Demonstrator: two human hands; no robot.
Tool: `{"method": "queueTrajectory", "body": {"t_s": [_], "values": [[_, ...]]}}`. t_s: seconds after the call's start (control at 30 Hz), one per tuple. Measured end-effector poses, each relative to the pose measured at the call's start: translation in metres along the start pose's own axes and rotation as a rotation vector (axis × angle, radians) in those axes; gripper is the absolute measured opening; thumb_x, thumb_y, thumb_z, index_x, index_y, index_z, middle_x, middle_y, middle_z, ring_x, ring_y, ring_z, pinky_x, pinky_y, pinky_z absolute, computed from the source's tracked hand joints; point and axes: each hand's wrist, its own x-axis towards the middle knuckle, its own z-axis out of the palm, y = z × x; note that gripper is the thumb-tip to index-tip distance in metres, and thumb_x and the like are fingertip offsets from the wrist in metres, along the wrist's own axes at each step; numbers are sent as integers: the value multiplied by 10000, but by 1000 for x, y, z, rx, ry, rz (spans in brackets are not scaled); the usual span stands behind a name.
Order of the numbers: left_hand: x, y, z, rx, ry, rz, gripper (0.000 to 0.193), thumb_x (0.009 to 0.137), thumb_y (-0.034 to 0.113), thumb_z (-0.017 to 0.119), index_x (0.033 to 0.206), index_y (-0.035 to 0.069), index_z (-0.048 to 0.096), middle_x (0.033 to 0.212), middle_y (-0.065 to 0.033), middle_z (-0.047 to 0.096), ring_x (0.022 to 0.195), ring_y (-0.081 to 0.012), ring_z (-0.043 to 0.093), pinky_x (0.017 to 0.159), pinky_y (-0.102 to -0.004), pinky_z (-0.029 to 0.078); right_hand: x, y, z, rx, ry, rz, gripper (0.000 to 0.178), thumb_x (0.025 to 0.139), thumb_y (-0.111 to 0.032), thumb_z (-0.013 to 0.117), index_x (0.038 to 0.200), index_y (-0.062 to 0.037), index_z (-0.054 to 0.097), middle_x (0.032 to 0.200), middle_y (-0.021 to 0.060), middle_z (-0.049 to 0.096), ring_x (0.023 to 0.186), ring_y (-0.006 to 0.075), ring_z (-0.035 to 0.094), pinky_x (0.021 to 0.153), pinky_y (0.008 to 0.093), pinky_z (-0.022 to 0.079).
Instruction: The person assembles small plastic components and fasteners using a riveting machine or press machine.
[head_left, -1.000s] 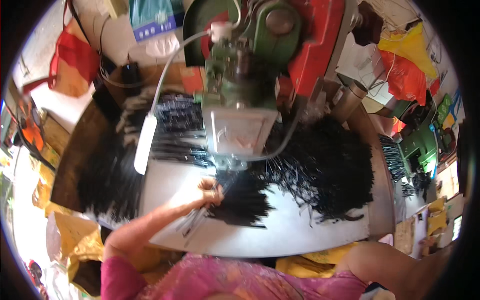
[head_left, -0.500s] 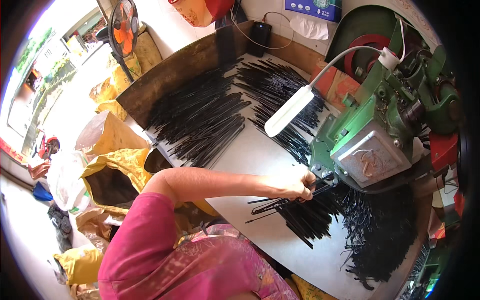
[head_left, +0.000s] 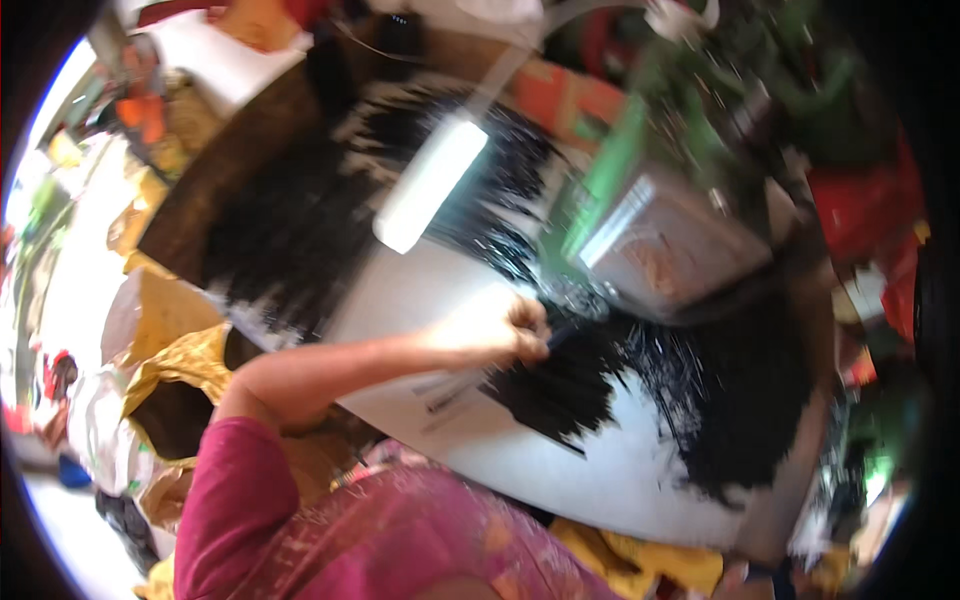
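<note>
Left hand [head_left: 512, 330] pinches dark strips [head_left: 450, 398] beside the green machine [head_left: 672, 240], apparently feeding it. Next probably calls for careful alignment.

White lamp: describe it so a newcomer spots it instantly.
Start at the green machine, upper right. To its left, a curved pale arm slants down to the white lamp, an elongated bar. Its white casing sets it apart from the black strips lying beyond it.
</note>
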Motion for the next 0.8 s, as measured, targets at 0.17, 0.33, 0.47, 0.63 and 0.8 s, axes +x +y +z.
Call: {"method": "queueTrajectory", "body": {"t_s": [0.17,0.33,0.47,0.63,0.8], "values": [[17,-7,-2,-230,19,-33,53,709,88,588,701,62,543,560,-18,519,429,-54,416,399,-172,302,-21,-35,-78,-411,43,82,113,770,-22,464,825,34,544,742,95,555,521,120,519,454,233,443],[22,-19,0,-320,9,22,87,720,84,596,682,40,531,570,-34,532,409,-52,410,378,-171,298,-33,-13,-45,327,-94,866,149,787,-94,511,831,32,576,708,82,578,514,98,516,458,207,411],[23,-17,8,-346,-12,-9,75,714,71,601,681,46,539,572,-35,534,408,-53,414,376,-169,297,-46,27,-16,313,-292,1028,179,808,-124,510,857,42,555,698,80,563,477,83,508,409,183,398],[21,-17,11,-388,30,-39,92,706,73,606,664,57,526,574,-19,527,420,-47,407,391,-170,301,-40,34,19,512,-268,1080,201,801,-131,530,883,53,529,720,83,563,497,89,527,413,176,418],[20,-13,12,-419,47,-2,96,717,93,603,669,63,526,581,-2,521,451,-45,423,396,-176,310,-43,40,37,589,-190,1088,199,800,-120,528,890,56,506,710,77,555,502,100,535,411,180,426]]}}
